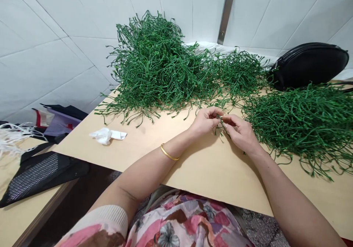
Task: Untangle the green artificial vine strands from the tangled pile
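Observation:
My left hand (207,121) and my right hand (239,131) meet above the light wooden table (209,169). Both pinch a small green plastic stem piece (220,120) between their fingertips, and a few thin ends of it poke out below. Fingers cover most of the piece. Behind my hands lies a large tangled heap of green stems (157,63), with a smaller clump (239,72) joined to its right side. Close to my right hand, another pile of green stems (303,122) spreads over the right of the table.
A crumpled white tissue (106,135) lies on the table at left. A black bag (311,65) stands at the back right by the tiled wall (91,11). Lower left are a black mesh item (35,177), white strings (13,138) and purple fabric (59,122).

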Tool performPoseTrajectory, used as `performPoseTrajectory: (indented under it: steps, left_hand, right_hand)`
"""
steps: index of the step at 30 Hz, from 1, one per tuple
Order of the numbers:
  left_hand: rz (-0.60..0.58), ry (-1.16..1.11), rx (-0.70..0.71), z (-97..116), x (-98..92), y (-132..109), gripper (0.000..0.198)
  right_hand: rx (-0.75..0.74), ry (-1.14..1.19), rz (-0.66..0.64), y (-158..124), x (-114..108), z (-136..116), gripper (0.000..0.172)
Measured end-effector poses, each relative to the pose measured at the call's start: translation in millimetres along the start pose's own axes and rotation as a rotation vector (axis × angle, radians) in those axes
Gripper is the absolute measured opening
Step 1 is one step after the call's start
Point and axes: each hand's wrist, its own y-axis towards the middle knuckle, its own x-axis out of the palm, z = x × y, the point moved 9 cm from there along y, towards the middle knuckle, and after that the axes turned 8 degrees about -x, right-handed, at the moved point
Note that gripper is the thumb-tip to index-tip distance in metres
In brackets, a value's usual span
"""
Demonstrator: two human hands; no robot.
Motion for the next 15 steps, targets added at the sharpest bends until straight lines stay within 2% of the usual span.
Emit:
performPoseTrajectory:
  steps: [6, 11, 15]
  left_hand:
    - [0.023, 0.112, 0.002, -3, -1.4, 2, 0.022]
    - [0.076, 0.203, -0.011, -10, -6.9, 6, 0.008]
    - [0.129, 0.307, 0.065, -2, -10.9, 4, 0.003]
  right_hand:
    - [-0.092, -0.159, 0.025, 1, -5, -7, 0.018]
    - [-0.103, -0.231, 0.089, 2, -14, -10, 0.017]
    - [-0.075, -0.222, 0.130, 2, -17, -8, 0.015]
